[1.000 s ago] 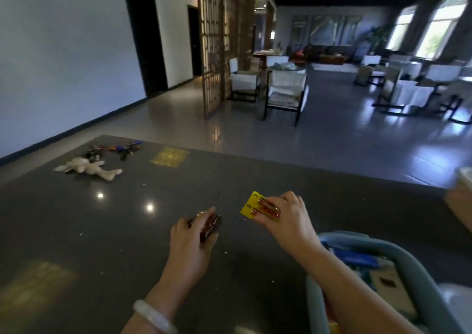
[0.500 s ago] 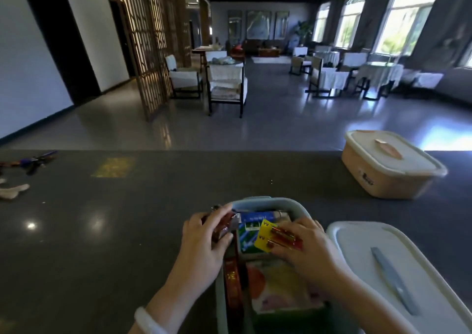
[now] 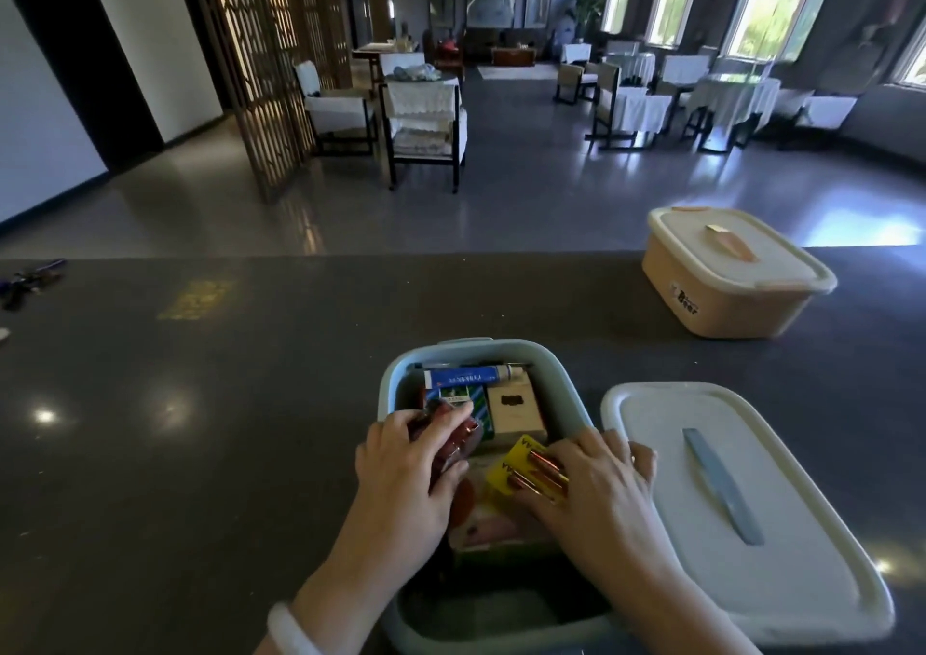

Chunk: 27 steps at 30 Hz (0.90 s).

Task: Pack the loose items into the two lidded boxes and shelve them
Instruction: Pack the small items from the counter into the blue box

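Fingers of our right hand pinched the yellow battery card, with the blue box directly beneath them. Just beside them, our left hand curled round a dark red item (unclear what). We judged the card light and stiff, its batteries slick: grip the edges.

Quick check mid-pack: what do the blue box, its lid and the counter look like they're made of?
Blue box: looks like matte moulded plastic, going by its rounded rim and corners.
Lid: pale plastic with a finely textured top and a smoother blue handle strip.
Counter: dark polished stone or composite. It is speckled and mirrors the lights; which of the two is unclear.
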### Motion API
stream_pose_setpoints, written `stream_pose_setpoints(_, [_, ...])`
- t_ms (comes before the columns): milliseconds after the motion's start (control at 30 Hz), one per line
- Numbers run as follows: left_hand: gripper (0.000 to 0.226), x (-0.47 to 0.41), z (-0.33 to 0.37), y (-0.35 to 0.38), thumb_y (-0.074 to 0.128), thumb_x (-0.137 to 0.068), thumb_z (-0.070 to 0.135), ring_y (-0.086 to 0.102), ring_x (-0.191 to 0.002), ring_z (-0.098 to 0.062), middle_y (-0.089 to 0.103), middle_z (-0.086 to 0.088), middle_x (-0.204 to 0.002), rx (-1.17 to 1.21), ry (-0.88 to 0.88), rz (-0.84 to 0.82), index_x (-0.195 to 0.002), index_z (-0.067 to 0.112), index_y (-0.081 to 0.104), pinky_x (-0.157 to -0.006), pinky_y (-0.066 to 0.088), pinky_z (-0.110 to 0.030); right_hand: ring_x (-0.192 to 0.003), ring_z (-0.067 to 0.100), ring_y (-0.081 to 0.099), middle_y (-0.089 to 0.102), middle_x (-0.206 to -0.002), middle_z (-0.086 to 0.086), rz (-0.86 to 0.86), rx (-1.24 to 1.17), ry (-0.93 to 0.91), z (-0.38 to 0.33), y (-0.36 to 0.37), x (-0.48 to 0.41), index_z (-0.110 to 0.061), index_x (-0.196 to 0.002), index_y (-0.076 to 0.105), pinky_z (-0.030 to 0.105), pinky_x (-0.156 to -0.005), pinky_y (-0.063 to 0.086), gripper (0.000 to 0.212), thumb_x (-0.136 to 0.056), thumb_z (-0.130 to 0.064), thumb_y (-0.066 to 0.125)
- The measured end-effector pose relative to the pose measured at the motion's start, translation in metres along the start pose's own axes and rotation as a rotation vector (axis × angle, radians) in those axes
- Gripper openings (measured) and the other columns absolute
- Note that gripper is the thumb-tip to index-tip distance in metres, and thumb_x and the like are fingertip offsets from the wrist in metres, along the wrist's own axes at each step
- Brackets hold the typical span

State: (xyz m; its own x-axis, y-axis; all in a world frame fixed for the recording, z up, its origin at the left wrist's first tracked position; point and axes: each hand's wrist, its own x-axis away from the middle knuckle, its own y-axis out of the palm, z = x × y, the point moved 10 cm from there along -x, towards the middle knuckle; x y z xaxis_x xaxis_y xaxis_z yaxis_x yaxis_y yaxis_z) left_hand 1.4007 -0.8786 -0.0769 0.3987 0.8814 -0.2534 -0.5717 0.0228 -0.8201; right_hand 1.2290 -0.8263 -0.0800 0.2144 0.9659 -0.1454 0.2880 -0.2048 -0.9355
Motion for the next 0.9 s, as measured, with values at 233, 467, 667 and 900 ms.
stream_pose_setpoints(233, [0.056,0.001,0.002,0.007,0.050,-0.095,0.049,0.010,-0.116,0.008,0.024,0.018,-0.135,-0.058,0.074,-0.142,-0.139,0.064,0.020,-0.108,0.010,-0.024,-0.121,0.015,0.020,0.028,-0.130,-0.009,-0.005,0.005,0.131,0.005,0.000,0.005,-0.037,-0.118,0.057,0.037,-0.106,0.021,0.056,-0.075,-0.073,0.057])
stream_pose_setpoints(467, [0.058,-0.004,0.005,0.005,0.053,-0.092,0.050,0.006,-0.109,0.010,0.031,0.016,-0.136,-0.034,0.177,-0.193,-0.141,0.060,0.022,-0.106,0.003,-0.021,-0.140,0.024,0.002,0.011,-0.154,-0.003,0.012,0.014,0.323,0.010,0.004,0.010,-0.035,-0.120,0.055,0.047,-0.115,0.010,0.058,-0.074,-0.070,0.061])
stream_pose_setpoints(667, [0.064,-0.004,0.009,0.004,0.053,-0.094,0.048,0.001,-0.120,0.002,0.027,0.012,-0.146,-0.027,0.218,-0.263,-0.147,0.052,0.018,-0.107,-0.008,-0.023,-0.141,0.026,0.007,0.014,-0.154,-0.003,-0.020,0.103,0.464,0.017,0.014,0.014,-0.033,-0.126,0.052,0.048,-0.117,0.009,0.062,-0.077,-0.068,0.061])
stream_pose_setpoints(900, [0.066,-0.004,0.000,0.015,0.056,-0.087,0.052,0.026,-0.133,-0.008,0.041,0.009,-0.142,-0.033,0.260,-0.259,-0.147,0.047,0.030,-0.111,-0.010,-0.025,-0.138,0.026,0.011,0.015,-0.153,-0.005,-0.113,0.165,0.483,0.019,0.023,0.017,-0.031,-0.122,0.059,0.047,-0.115,0.014,0.065,-0.072,-0.072,0.063])
